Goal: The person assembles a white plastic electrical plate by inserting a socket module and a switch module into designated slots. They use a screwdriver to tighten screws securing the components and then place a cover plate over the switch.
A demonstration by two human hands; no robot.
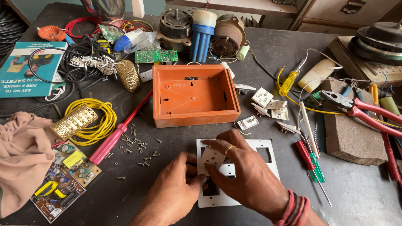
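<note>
desk dark, cluttered | orange plastic box open, just beyond grip | white switch plate flat under both hands | right hand and left hand grip closed, fingertips pinching white socket module over plate cutout | loose screws left of grip

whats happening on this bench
A person is pressing a white socket into a white cutout plate lying flat on the bench. The right hand pushes on the socket from above; the left hand steadies its lower edge. Behind the plate sits an open orange box, with loose screws, more sockets and screwdrivers around.
</note>
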